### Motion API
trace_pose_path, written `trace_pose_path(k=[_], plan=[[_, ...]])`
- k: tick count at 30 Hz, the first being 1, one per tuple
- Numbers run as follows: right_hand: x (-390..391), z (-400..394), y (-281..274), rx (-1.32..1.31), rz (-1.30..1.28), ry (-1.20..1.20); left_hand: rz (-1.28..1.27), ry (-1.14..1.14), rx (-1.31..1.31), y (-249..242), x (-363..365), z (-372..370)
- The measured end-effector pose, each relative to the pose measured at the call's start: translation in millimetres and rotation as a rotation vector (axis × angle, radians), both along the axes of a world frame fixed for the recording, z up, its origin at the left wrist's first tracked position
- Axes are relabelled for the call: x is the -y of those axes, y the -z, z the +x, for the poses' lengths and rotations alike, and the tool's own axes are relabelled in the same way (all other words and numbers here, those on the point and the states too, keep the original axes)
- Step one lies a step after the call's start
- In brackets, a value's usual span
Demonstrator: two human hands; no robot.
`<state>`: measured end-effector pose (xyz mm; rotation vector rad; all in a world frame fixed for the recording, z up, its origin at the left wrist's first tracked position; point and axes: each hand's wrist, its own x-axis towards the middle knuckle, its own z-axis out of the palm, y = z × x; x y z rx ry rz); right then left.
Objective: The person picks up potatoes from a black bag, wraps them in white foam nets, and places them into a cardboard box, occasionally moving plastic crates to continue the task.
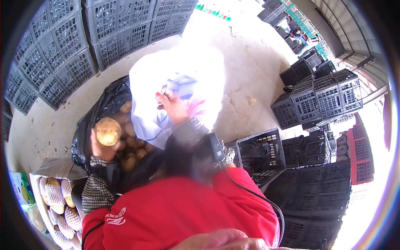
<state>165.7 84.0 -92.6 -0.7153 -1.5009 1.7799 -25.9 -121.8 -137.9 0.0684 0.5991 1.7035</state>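
A large round potato (108, 131) rests in my left hand (100, 148), over the left side of an open black plastic bag (93, 112). More potatoes (130, 160) lie inside that bag. My right hand (173, 106) is over a white sheet or bag (152, 75) in front of me, with fingers bent near a bluish-white item (181, 81). Glare washes out much of the white material, and what the right fingers hold, if anything, is too unclear to make out.
Stacked black crates (121, 29) stand at the upper left, with more crates (316, 98) at the right. An open crate (260, 156) is beside my right elbow. A box (58, 168) of net-wrapped produce (55, 196) sits lower left. A person (300, 35) is far off.
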Motion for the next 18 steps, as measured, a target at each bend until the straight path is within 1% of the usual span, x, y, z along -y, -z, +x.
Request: trace_pose_path(k=[2, 3, 4, 5, 6, 7, 9, 12, 13, 14, 15, 17, 18], plan=[[26.7, -1.2, -4.7, -0.140, -0.157, -0.015, -0.005, -0.028, -0.025, 5.0, 4.6, 16.1], [36.0, -4.5, -1.8, -0.212, -0.225, -0.010, 0.100, 0.077, -0.087, 7.2, 11.0, 14.9], [41.7, -6.3, 0.8, -0.282, -0.293, -0.006, 0.006, 0.051, -0.159, 6.1, 16.6, 21.6], [41.2, -4.5, 3.6, -0.168, -0.301, -0.024, 0.019, 0.063, -0.228, -2.7, 21.8, 23.3], [46.7, -6.6, 8.1, -0.155, -0.114, 0.019, 0.029, 0.073, -0.295, -8.2, 26.6, 24.8], [54.4, -10.7, 12.4, -0.141, 0.071, 0.059, 0.077, 0.071, -0.188, -9.1, 32.0, 27.7], [71.3, -14.6, 6.3, -0.122, 0.094, 0.075, 0.177, 0.067, 0.015, -12.2, 41.1, 29.8], [106.5, -18.6, -14.3, -0.077, -0.386, -0.011, 0.242, 0.037, 0.043, -6.6, 52.9, 47.0], [119.0, -17.3, -26.1, 0.018, -0.400, -0.017, 0.293, -0.028, -0.091, -9.0, 54.6, 56.9], [121.3, -22.3, -7.1, 0.074, 0.002, 0.018, 0.317, 0.001, -0.128, -11.0, 60.2, 59.8], [119.5, -32.3, 30.9, 0.127, 0.401, 0.051, 0.335, 0.039, -0.146, -18.9, 64.0, 62.8], [114.7, -33.4, 69.0, 0.248, 0.809, 0.071, 0.386, 0.095, -0.202, -33.0, 66.3, 68.5], [110.2, -31.2, 77.7, 0.316, 0.815, 0.045, 0.410, 0.101, -0.242, -37.8, 69.3, 69.1]])
